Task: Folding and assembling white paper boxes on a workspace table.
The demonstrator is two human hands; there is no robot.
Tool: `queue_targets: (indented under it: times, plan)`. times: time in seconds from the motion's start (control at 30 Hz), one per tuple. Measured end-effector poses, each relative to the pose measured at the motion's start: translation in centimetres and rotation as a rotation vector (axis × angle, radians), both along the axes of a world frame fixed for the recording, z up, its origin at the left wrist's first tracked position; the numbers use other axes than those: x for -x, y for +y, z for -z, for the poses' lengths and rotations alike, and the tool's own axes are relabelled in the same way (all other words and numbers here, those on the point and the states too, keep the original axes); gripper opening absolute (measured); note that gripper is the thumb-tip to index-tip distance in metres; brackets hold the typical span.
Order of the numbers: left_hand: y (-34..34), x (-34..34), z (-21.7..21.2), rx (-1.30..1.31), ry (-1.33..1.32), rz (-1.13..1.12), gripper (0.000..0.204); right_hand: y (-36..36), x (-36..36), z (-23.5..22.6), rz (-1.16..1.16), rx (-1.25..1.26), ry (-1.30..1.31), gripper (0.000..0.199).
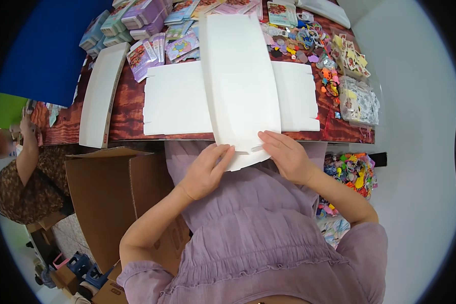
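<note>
A long white cardboard tray (243, 86) lies lengthwise in front of me, its near end reaching past the table's front edge. At that end, my left hand (206, 171) is closed on the left corner, thumb and fingers at the end flap. My right hand (290, 156) grips the right corner, its fingers bent over the side wall. The end flap sticks out toward me between both hands. Under the tray, flat white cardboard blanks (177, 99) lie crosswise and show on both sides. Another white tray with raised sides (102, 96) rests to the left.
Stacked boxed packs (139, 17) and colourful cards (182, 46) fill the table's far side. Small charms (329, 81) and clear plastic tubs (358, 101) sit at right. A brown carton (101, 202) stands open below left; a bag of trinkets (352, 175) is below right. Another person (30, 182) is at far left.
</note>
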State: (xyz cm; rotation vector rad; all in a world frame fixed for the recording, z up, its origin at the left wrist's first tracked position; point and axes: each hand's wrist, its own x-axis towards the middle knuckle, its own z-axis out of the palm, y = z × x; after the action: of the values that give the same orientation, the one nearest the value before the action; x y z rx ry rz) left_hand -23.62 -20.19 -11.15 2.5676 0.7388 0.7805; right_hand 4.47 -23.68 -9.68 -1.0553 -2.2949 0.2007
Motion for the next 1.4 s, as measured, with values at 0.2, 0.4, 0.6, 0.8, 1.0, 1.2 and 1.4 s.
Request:
queue_targets:
  times: [0.2, 0.4, 0.6, 0.8, 1.0, 1.2, 1.4]
  plan:
    - [-0.7, -1.1, -0.4, 0.161, -0.120, -0.128, 0.061, 0.3, 0.3, -0.5, 0.066, 0.202, 0.210, 0.038]
    - [-1.7, -2.2, 0.1, 0.134, -0.200, -0.340, 0.063, 0.2, 0.4, 0.2, 0.055, 0.152, 0.153, 0.039]
    - [-2.7, -3.1, 0.6, 0.043, -0.209, -0.426, 0.058, 0.4, 1.0, -0.4, 0.076, 0.107, 0.124, 0.032]
    - [-1.6, -2.4, 0.5, 0.098, -0.336, -0.423, 0.038, 0.9, 1.3, -0.3, 0.081, 0.238, 0.337, 0.016]
    - [-0.3, -2.6, -1.5, 0.132, -0.284, -0.410, 0.030, 1.5, 2.0, -0.9, 0.200, 0.323, 0.297, 0.014]
    - [-0.5, -4.2, -1.5, 0.349, -0.392, -0.644, 0.025, 1.9, 3.5, -1.1, 0.375, 0.399, 0.388, 0.019]
    - [0.4, -2.7, 0.1, -0.137, -0.122, -0.325, 0.031, 2.1, 4.2, -1.0, 0.435, 0.451, 0.355, 0.022]
